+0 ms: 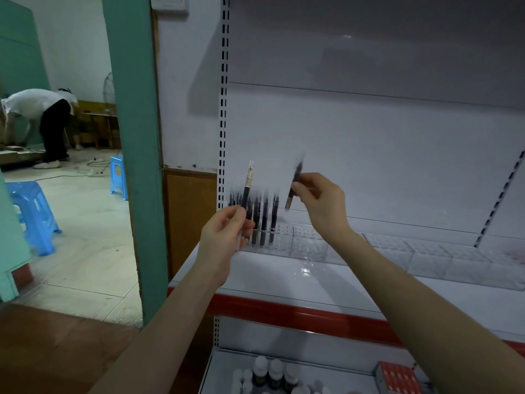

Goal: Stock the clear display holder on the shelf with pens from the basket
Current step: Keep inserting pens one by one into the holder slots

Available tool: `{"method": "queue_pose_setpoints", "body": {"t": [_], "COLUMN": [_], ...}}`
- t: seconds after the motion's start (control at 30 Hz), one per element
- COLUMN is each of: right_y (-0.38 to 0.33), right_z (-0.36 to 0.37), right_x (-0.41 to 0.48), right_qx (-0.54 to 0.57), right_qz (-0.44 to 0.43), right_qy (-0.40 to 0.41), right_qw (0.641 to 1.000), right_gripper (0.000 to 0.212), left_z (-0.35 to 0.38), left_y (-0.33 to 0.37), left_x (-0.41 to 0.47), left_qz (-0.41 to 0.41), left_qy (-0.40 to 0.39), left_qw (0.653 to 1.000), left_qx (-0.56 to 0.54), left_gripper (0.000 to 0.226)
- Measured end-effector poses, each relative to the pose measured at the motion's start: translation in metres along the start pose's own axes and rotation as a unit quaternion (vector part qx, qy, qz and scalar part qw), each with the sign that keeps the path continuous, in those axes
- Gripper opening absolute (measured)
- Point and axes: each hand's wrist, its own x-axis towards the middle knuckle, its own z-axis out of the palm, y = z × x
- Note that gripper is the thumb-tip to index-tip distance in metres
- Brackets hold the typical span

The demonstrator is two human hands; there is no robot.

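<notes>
At the middle of the head view, the left hand (pixel 224 231) curls its fingers round the lower barrel of a dark pen (pixel 246 191), which stands upright. A pale label band sits near its top, with writing too small to read. Just right, the right hand (pixel 321 203) pinches a second pen (pixel 294 184) between thumb and fingertips. That pen is tilted and blurred, its lower end above the clear display holder (pixel 301 245).

The holder stands at the back of the white shelf (pixel 326 282), and its compartments run off toward the right. A row of stocked pens (pixel 264 220) stands upright in its left end, behind the left hand. A red strip (pixel 298 312) lines the shelf's front edge, and a slotted upright (pixel 223 109) bounds the left side. A white back panel (pixel 369 152) rises behind both hands.

At the bottom of the frame, bottles (pixel 274 371) and a red box (pixel 397 376) lie on a lower shelf, their print unreadable.
</notes>
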Motion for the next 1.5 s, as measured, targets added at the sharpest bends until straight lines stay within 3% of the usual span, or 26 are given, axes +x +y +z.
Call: {"method": "queue_pose_setpoints", "body": {"t": [0.23, 0.4, 0.7, 1.17, 1.3, 1.37, 1.43, 1.5], "right_y": [0.010, 0.017, 0.022, 0.038, 0.037, 0.033, 0.025, 0.013], "right_z": [0.020, 0.030, 0.035, 0.044, 0.043, 0.039, 0.032, 0.023], "right_x": [0.006, 0.005, 0.000, -0.006, -0.007, -0.010, -0.016, -0.024], "right_qx": [0.024, -0.003, -0.073, -0.098, -0.092, -0.071, -0.028, 0.009], "right_qz": [0.083, 0.100, 0.122, 0.153, 0.157, 0.158, 0.144, 0.133], "right_qy": [-0.005, -0.032, -0.099, -0.130, -0.135, -0.112, -0.086, -0.108], "right_qw": [0.996, 0.994, 0.985, 0.975, 0.974, 0.978, 0.985, 0.985], "right_gripper": [0.016, 0.017, 0.018, 0.019, 0.030, 0.033, 0.025, 0.016], "left_z": [-0.013, -0.018, -0.013, -0.014, -0.011, -0.010, -0.009, -0.007], "left_y": [0.002, 0.003, 0.003, -0.001, 0.001, 0.003, 0.004, 0.005], "left_x": [0.003, 0.005, 0.007, 0.013, 0.011, 0.011, 0.013, 0.014], "left_qz": [0.018, 0.015, 0.003, 0.002, 0.011, 0.023, 0.036, 0.052], "left_qy": [-0.014, -0.025, -0.016, -0.024, -0.032, -0.037, -0.045, -0.043], "left_qw": [1.000, 0.999, 0.999, 0.999, 0.998, 0.998, 0.998, 0.997], "left_qx": [0.012, 0.015, 0.045, 0.047, 0.043, 0.035, 0.028, 0.024], "left_gripper": [0.018, 0.033, 0.016, 0.019, 0.032, 0.050, 0.068, 0.079]}}
